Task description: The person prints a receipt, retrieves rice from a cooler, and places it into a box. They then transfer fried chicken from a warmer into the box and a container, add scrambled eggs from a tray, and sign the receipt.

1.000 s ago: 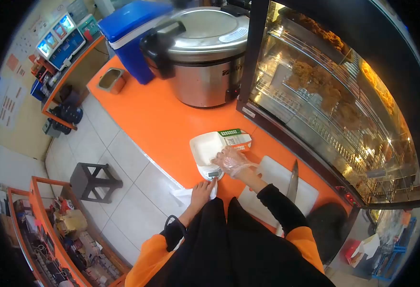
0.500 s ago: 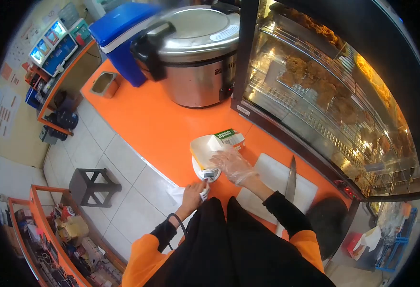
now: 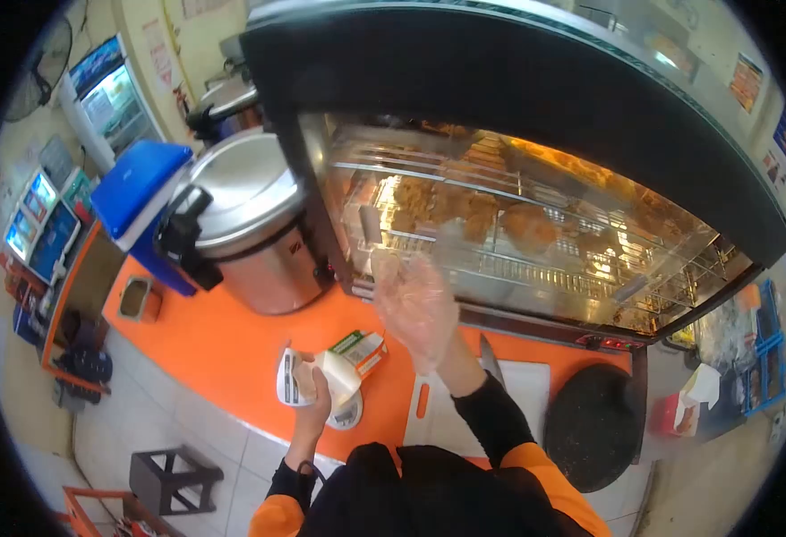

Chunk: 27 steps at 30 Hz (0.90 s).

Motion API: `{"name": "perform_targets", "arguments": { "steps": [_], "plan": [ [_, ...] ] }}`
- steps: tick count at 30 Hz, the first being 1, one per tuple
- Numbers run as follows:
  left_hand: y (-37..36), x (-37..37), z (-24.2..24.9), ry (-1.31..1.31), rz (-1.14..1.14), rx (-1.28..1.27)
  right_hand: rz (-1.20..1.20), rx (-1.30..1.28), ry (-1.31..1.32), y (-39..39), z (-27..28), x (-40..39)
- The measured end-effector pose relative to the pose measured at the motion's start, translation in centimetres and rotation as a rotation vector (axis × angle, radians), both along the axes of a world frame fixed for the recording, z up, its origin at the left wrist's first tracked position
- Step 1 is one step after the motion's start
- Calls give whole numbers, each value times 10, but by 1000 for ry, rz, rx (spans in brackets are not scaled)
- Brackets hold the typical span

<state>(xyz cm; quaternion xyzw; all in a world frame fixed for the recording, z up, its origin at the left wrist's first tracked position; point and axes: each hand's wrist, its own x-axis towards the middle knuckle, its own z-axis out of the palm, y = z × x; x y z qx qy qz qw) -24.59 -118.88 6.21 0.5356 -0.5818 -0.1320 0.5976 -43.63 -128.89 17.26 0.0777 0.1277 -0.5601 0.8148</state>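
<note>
My left hand (image 3: pixel 315 405) is closed around a small white item with dark print (image 3: pixel 289 378), whose kind I cannot make out. Beside it, an open paper food box (image 3: pixel 346 365) with green and orange sides rests on a white kitchen scale (image 3: pixel 347 414). My right hand (image 3: pixel 418 309), in a clear plastic glove, is raised in front of the glass of a heated display cabinet (image 3: pixel 500 285). Its fingers reach up near the small handle (image 3: pixel 371 224) on the glass. Pieces of fried chicken (image 3: pixel 529 227) lie on the racks behind the glass.
A white cutting board (image 3: pixel 447 416) with a knife (image 3: pixel 490 358) lies on the orange counter (image 3: pixel 223 358), near a round dark board (image 3: pixel 594 428). Left of the cabinet stand a large steel cooker (image 3: pixel 263 268), a blue cooler box (image 3: pixel 142 192) and a metal container (image 3: pixel 140 300).
My right hand has left the food box and risen toward the cabinet glass. My left hand has lifted from the counter edge with the white item. The view has tilted up toward the cabinet.
</note>
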Motion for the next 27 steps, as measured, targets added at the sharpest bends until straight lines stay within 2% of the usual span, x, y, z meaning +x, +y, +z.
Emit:
{"name": "perform_targets", "arguments": {
  "steps": [1, 3, 4, 5, 6, 8, 9, 10, 11, 13, 14, 17, 18, 21, 24, 25, 26, 27],
  "plan": [
    [-11, -3, 7, -5, -15, 6, -27, -178, 52, -4, -15, 3],
    [-47, -19, 46, -8, -137, -23, -90, -384, -43, -18, -18, -19],
    [-54, -26, 60, -2, -177, -11, -78, -381, -184, -7, -3, -36],
    [-68, -33, 68, 3, -217, 3, -60, -383, -325, 1, 3, -51],
    [-81, -33, 70, -49, -206, -95, -124, -473, -314, 12, -3, -63],
    [-124, -29, 60, -55, -266, -61, -250, -653, -283, 29, -12, -85],
    [-138, -27, 58, -58, -273, -36, -476, -519, -191, 36, -7, -95],
    [-152, -27, 64, 34, -369, 240, -698, -378, -99, 44, 1, -103],
    [-187, -18, 36, -432, -267, -97, -913, -229, -5, 53, 8, -111],
    [-199, -33, 27, -237, -290, 20, -991, -246, 89, 75, 10, -127],
    [-188, -41, 46, -191, -277, 39, -1027, -244, 133, 88, 7, -134],
    [-190, -36, 34, -63, -364, 44, -1175, -178, 568, 117, -12, -150],
    [-187, -38, 34, -165, -303, -36, -1271, -42, 476, 119, -12, -150],
    [-172, -56, 49, -155, -364, 113, -1337, -126, 411, 118, -14, -145],
    [-170, -75, 41, -263, -475, 87, -1288, -95, 448, 108, 10, -128],
    [-162, -93, 57, -315, -489, 48, -1283, -77, 460, 107, 15, -124],
    [-156, -107, 64, -270, -490, -3, -1253, -215, 492, 110, 12, -125],
    [-154, -113, 62, -240, -525, 7, -1270, -241, 503, 116, 9, -126]
  ]
}}
